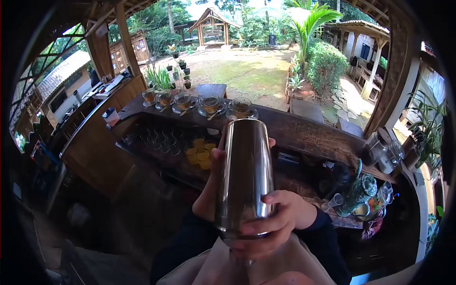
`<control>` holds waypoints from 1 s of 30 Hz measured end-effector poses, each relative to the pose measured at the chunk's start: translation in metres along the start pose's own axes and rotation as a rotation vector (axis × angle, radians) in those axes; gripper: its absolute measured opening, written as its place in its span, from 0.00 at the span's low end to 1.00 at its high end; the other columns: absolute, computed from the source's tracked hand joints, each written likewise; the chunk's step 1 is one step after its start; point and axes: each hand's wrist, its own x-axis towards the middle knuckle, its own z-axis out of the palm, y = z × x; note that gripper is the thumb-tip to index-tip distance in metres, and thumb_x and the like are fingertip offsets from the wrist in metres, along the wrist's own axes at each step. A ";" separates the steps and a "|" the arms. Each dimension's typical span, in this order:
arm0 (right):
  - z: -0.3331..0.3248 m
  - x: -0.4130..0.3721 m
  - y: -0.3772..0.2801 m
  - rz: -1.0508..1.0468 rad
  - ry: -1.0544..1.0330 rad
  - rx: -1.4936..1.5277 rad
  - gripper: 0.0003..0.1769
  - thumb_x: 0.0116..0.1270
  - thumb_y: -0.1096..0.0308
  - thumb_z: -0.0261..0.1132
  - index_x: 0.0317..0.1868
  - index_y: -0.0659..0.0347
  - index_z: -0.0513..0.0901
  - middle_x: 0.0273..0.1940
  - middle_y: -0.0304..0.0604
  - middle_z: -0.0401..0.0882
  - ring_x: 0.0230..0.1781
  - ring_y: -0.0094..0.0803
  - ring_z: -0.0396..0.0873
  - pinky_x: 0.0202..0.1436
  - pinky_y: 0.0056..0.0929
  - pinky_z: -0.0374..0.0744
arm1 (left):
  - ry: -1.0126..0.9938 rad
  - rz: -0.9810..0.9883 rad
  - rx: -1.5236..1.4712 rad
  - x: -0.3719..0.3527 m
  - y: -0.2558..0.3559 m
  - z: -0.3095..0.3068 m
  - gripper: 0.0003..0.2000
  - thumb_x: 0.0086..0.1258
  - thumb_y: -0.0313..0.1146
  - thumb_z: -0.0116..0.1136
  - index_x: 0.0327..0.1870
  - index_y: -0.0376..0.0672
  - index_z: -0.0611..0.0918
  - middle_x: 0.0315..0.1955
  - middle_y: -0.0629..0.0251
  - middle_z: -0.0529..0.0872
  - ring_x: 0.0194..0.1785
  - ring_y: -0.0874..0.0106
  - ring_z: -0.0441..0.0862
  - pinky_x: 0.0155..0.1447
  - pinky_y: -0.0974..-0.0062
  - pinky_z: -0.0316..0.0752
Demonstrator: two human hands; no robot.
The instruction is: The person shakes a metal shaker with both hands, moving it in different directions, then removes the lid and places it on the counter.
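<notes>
A shiny metal cocktail shaker (244, 175) is held lengthwise in front of me, between my body and the counter. My right hand (273, 225) is wrapped round its near end, fingers across the metal and thumb on the side. Toward the far end, my left hand (218, 156) grips it from the left and behind, mostly hidden by the shaker. Just past the shaker, a glass cup (241, 108) with brown contents stands on a saucer, in a row with several similar cups, such as the cup (209, 102) beside it.
On the lower shelf are yellow cups (202, 153) and clear glasses (161, 140). A lidded container (110, 116) stands at the counter's left end. Glass jars (378, 147), a green patterned vessel (356, 194) and a small clear glass (335, 200) stand to the right. The wooden counter (313, 135) curves ahead.
</notes>
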 end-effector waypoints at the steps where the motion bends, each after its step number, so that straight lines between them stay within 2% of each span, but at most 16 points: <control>1: 0.009 -0.006 0.003 -0.030 0.179 0.010 0.17 0.58 0.62 0.67 0.49 0.41 0.78 0.54 0.31 0.77 0.60 0.39 0.72 0.64 0.61 0.60 | 0.080 0.094 -0.177 -0.003 -0.009 0.009 0.40 0.65 0.59 0.52 0.73 0.50 0.51 0.69 0.42 0.56 0.67 0.51 0.64 0.61 0.47 0.69; 2: 0.011 -0.008 0.006 -0.059 0.359 0.016 0.17 0.57 0.62 0.66 0.49 0.41 0.78 0.53 0.31 0.77 0.60 0.38 0.72 0.63 0.59 0.62 | 0.158 0.188 -0.353 -0.004 -0.015 0.012 0.39 0.68 0.58 0.50 0.72 0.45 0.52 0.68 0.41 0.57 0.64 0.49 0.69 0.59 0.53 0.74; 4: -0.012 -0.019 0.033 0.345 0.115 0.083 0.19 0.55 0.61 0.68 0.49 0.47 0.79 0.52 0.42 0.77 0.55 0.42 0.75 0.56 0.56 0.69 | 0.289 0.091 -0.372 0.008 -0.002 -0.036 0.26 0.72 0.51 0.45 0.63 0.41 0.67 0.58 0.46 0.72 0.58 0.56 0.75 0.54 0.59 0.79; 5: -0.001 -0.018 0.038 0.618 0.242 0.081 0.23 0.52 0.61 0.71 0.50 0.57 0.78 0.52 0.51 0.75 0.55 0.47 0.74 0.57 0.51 0.70 | 0.356 0.111 -0.284 0.006 -0.005 -0.066 0.23 0.73 0.48 0.43 0.60 0.42 0.72 0.54 0.49 0.77 0.56 0.59 0.77 0.54 0.60 0.79; 7: -0.002 -0.028 0.051 1.051 0.352 0.211 0.28 0.49 0.64 0.73 0.50 0.66 0.77 0.53 0.56 0.74 0.54 0.51 0.73 0.58 0.39 0.71 | 0.879 0.195 -0.111 0.023 -0.019 -0.046 0.21 0.73 0.44 0.35 0.53 0.37 0.75 0.48 0.53 0.81 0.49 0.63 0.82 0.54 0.61 0.78; 9: -0.022 -0.022 0.044 1.016 0.313 0.197 0.27 0.50 0.63 0.73 0.50 0.65 0.77 0.53 0.56 0.75 0.55 0.49 0.74 0.59 0.45 0.71 | 0.742 0.189 -0.240 0.026 -0.025 -0.032 0.22 0.72 0.45 0.38 0.54 0.36 0.74 0.48 0.52 0.80 0.48 0.61 0.82 0.52 0.60 0.79; 11: -0.040 0.003 0.024 0.617 0.179 0.163 0.24 0.50 0.63 0.72 0.49 0.57 0.79 0.53 0.47 0.76 0.56 0.45 0.74 0.59 0.51 0.69 | 0.117 -0.100 -0.733 0.032 -0.024 -0.008 0.24 0.72 0.50 0.42 0.57 0.38 0.74 0.49 0.50 0.80 0.51 0.58 0.80 0.54 0.59 0.78; 12: -0.048 0.009 0.007 0.427 0.092 0.091 0.21 0.51 0.63 0.71 0.48 0.52 0.80 0.52 0.41 0.77 0.56 0.44 0.75 0.58 0.53 0.69 | 0.499 -0.064 -0.266 0.029 -0.019 0.011 0.31 0.70 0.55 0.44 0.62 0.35 0.68 0.50 0.49 0.79 0.52 0.59 0.80 0.55 0.61 0.78; 13: -0.054 0.011 -0.002 0.238 0.006 0.018 0.19 0.52 0.63 0.70 0.47 0.47 0.81 0.51 0.35 0.78 0.55 0.42 0.75 0.58 0.55 0.69 | 0.497 -0.067 -0.267 0.025 -0.028 0.008 0.31 0.70 0.55 0.44 0.62 0.35 0.68 0.50 0.49 0.79 0.52 0.59 0.80 0.55 0.61 0.78; 15: -0.057 0.003 -0.001 0.225 0.037 0.007 0.20 0.52 0.64 0.71 0.47 0.45 0.80 0.50 0.33 0.78 0.55 0.41 0.75 0.58 0.56 0.69 | 0.053 0.201 0.000 0.024 -0.042 -0.002 0.34 0.69 0.54 0.50 0.72 0.53 0.56 0.63 0.43 0.65 0.64 0.47 0.67 0.57 0.49 0.75; 16: -0.057 -0.004 -0.001 0.215 0.069 0.004 0.21 0.51 0.65 0.72 0.48 0.42 0.79 0.50 0.32 0.77 0.55 0.40 0.75 0.59 0.57 0.68 | 0.054 0.161 -0.041 0.028 -0.041 -0.002 0.33 0.68 0.51 0.54 0.72 0.62 0.56 0.67 0.43 0.57 0.68 0.41 0.59 0.57 0.43 0.73; 18: -0.056 -0.021 -0.003 0.203 0.134 -0.001 0.24 0.50 0.67 0.73 0.48 0.38 0.77 0.48 0.29 0.77 0.54 0.38 0.76 0.59 0.58 0.68 | 0.257 0.002 -0.369 0.028 -0.047 0.002 0.28 0.71 0.51 0.48 0.66 0.45 0.65 0.59 0.46 0.71 0.60 0.52 0.72 0.57 0.54 0.76; 21: -0.044 -0.035 0.026 0.883 0.323 0.006 0.27 0.47 0.65 0.73 0.48 0.65 0.77 0.51 0.57 0.75 0.52 0.51 0.75 0.55 0.48 0.72 | 0.456 0.054 -0.245 0.038 -0.052 -0.043 0.22 0.73 0.46 0.39 0.54 0.38 0.75 0.49 0.55 0.81 0.49 0.61 0.81 0.55 0.59 0.76; 23: -0.044 -0.044 0.037 1.214 0.412 0.137 0.28 0.47 0.65 0.73 0.50 0.67 0.77 0.52 0.57 0.75 0.56 0.50 0.73 0.57 0.42 0.72 | 0.839 0.043 -0.332 0.036 -0.060 -0.071 0.21 0.72 0.45 0.38 0.54 0.39 0.75 0.49 0.54 0.81 0.50 0.62 0.81 0.55 0.59 0.76; 27: -0.063 -0.023 0.011 0.558 0.120 0.096 0.21 0.51 0.67 0.69 0.49 0.49 0.80 0.51 0.41 0.78 0.55 0.40 0.75 0.62 0.52 0.65 | 0.434 -0.204 -0.410 0.041 -0.046 -0.024 0.25 0.73 0.50 0.40 0.60 0.42 0.72 0.53 0.51 0.78 0.56 0.59 0.77 0.57 0.58 0.76; 30: -0.051 -0.016 -0.012 0.270 0.096 -0.010 0.18 0.54 0.68 0.67 0.47 0.40 0.81 0.50 0.29 0.79 0.54 0.35 0.76 0.63 0.55 0.63 | 0.193 0.025 -0.251 0.031 -0.054 -0.009 0.36 0.69 0.56 0.49 0.70 0.40 0.57 0.64 0.47 0.65 0.59 0.52 0.74 0.56 0.55 0.77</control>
